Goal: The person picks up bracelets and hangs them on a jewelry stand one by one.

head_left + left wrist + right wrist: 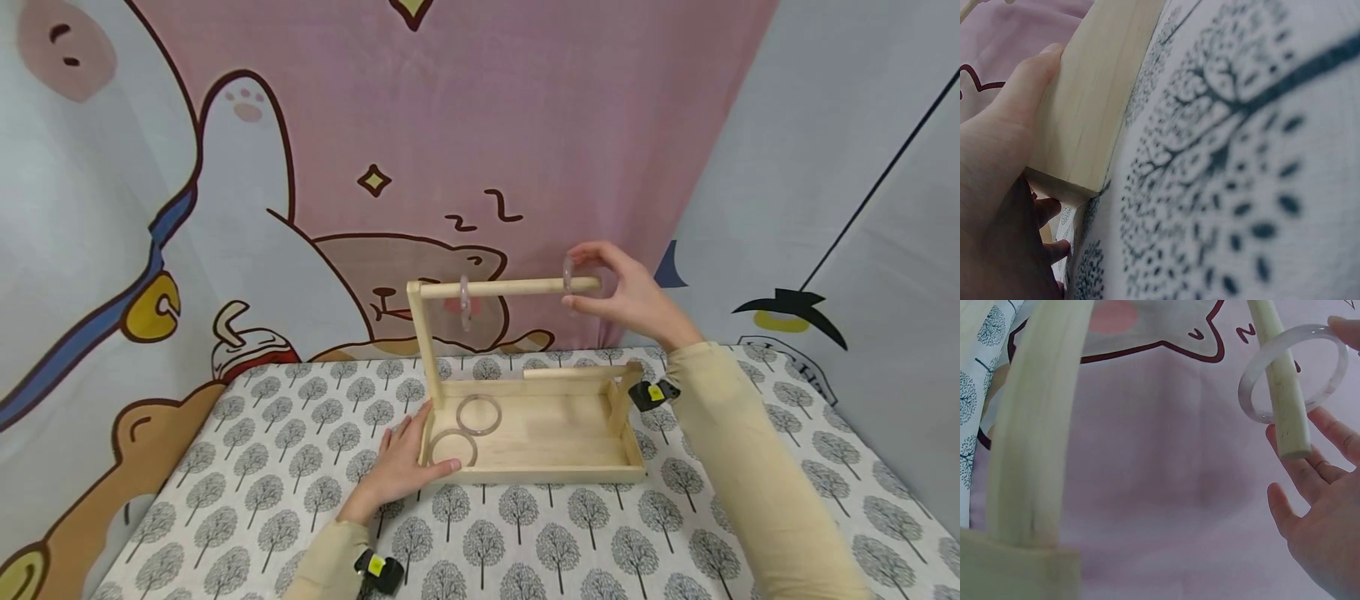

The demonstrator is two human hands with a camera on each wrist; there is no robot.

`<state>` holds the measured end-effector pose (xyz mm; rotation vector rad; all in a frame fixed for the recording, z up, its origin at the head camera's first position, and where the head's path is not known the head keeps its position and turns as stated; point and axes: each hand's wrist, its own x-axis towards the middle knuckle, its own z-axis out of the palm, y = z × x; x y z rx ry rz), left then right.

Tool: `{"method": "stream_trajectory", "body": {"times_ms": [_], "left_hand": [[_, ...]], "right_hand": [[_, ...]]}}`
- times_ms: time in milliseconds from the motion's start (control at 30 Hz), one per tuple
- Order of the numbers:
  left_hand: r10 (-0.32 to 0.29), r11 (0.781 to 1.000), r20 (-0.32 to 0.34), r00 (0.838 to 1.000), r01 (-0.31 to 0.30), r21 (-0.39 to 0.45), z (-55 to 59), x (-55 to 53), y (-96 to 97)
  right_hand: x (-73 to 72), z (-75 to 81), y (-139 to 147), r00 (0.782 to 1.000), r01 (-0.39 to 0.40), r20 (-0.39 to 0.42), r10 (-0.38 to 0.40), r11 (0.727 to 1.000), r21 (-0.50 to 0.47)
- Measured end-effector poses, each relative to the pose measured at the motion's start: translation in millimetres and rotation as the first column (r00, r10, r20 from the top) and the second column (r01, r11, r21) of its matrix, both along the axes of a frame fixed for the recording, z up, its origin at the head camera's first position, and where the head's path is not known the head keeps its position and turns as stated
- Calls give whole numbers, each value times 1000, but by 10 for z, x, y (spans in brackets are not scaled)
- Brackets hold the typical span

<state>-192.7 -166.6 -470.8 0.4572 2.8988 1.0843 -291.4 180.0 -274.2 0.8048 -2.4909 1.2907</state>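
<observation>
The wooden tray (540, 477) sits on the tabletop (525, 546); a post (426, 346) stands at its left side and holds up a long bar (513, 287); our right hand (636, 296) pinches a pale ring (567, 275) that goes around the bar near its loose end; our left hand (405, 464) grips the tray's front left corner, so our hands are well apart. We think the pinched ring is light, hard and smooth, so it may slip, and might crack if it falls; we would hold it softly by its rim, thumb on one side and fingertip on the other. A second ring (465, 307) hangs on the bar nearer the post; two more rings (480, 434) lie flat in the tray, and only the head view shows those; the right wrist view shows best that the bar's end pokes through the pinched ring; the left wrist view shows our thumb on the wood and fingers around the corner, which the head view partly hides.
</observation>
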Motion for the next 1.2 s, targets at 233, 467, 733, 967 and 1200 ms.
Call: {"method": "stream_trajectory", "body": {"times_ms": [233, 467, 733, 967, 1200], "left_hand": [[1, 1000, -4, 1000, -1, 0, -4, 1, 3], [1, 1000, 0, 1000, -1, -4, 5, 10, 6], [3, 1000, 0, 1000, -3, -11, -3, -5, 2], [5, 1000, 1, 1000, -5, -16, -8, -15, 6], [3, 1000, 2, 1000, -3, -6, -3, -8, 9]], "right_hand": [[0, 14, -93, 999, -46, 9, 46, 999, 19], [-6, 5, -166, 999, -48, -9, 49, 997, 66], [-41, 25, -256, 991, -39, -116, 60, 984, 175], [-59, 59, -297, 973, -62, -199, 116, 963, 261], [-29, 58, -332, 968, -42, -221, 118, 946, 322]]}}
